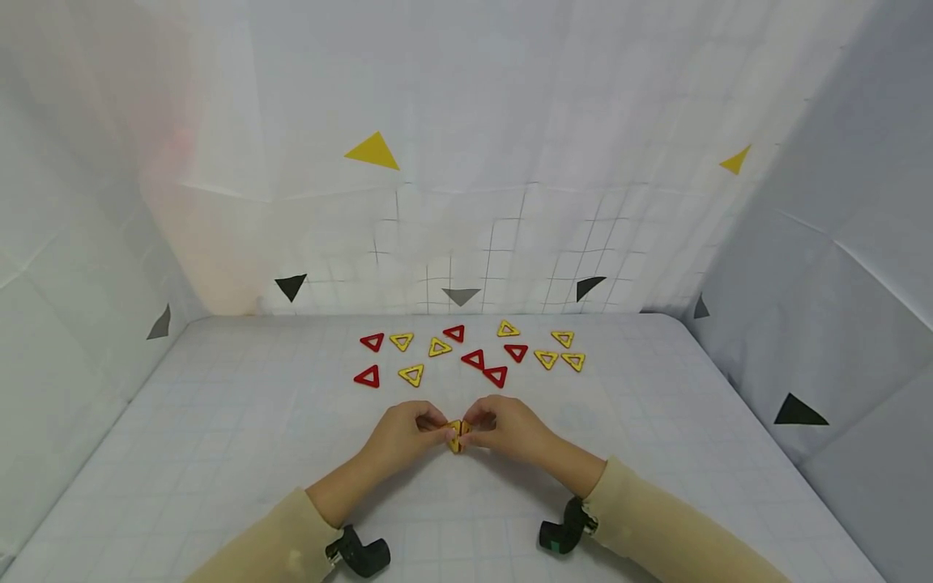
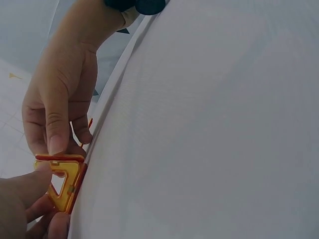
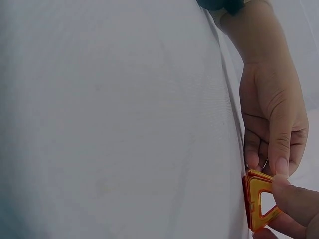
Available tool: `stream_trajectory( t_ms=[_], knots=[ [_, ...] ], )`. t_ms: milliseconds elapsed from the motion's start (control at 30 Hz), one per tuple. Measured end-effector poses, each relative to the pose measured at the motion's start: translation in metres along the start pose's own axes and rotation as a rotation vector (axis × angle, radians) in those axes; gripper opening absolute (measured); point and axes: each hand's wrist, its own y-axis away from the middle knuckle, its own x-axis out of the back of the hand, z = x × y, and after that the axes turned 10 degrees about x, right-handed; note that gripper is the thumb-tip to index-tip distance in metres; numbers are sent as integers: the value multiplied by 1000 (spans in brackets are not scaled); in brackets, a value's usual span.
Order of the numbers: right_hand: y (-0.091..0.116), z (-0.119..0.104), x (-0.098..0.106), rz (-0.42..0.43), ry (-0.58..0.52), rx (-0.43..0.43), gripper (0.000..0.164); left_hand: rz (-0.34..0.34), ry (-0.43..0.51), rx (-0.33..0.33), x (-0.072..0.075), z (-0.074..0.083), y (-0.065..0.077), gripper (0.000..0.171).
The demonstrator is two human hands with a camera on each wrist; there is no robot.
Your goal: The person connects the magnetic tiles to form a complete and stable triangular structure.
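Note:
Between the fingertips of both hands, low over the table, is a small group of joined translucent triangular tiles. A yellow tile (image 1: 455, 444) faces the head camera, and red-orange edges (image 2: 76, 191) show along its sides in the left wrist view. My left hand (image 1: 402, 436) pinches the group from the left, thumb in front. From the right, my right hand (image 1: 513, 431) pinches it between thumb and fingers. In the right wrist view a yellow tile (image 3: 254, 201) shows its open middle, with a red tile (image 3: 245, 201) lying against its edge. Fingers hide part of the group.
Loose red triangular tiles (image 1: 368, 384) and yellow triangular tiles (image 1: 419, 380) lie scattered beyond the hands, several of each colour. White sheeting (image 1: 466, 97) with coloured triangles walls the table (image 1: 219, 453) at the back and sides. Black cameras (image 1: 364, 557) sit on both wrists.

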Motion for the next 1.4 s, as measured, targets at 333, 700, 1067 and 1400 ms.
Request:
stream_trajectory(
  t_ms=[333, 700, 1067, 1400],
  knots=[
    [1, 1, 3, -26, -20, 14, 19, -20, 7, 12, 0, -3, 0, 23],
    [3, 8, 5, -71, -39, 40, 15, -19, 12, 16, -4, 0, 5, 32],
    [9, 4, 6, -81, -54, 35, 11, -27, 6, 13, -4, 3, 5, 27],
    [10, 5, 8, -86, -72, 15, 11, -45, 34, 24, -1, 1, 4, 33]
  ],
)
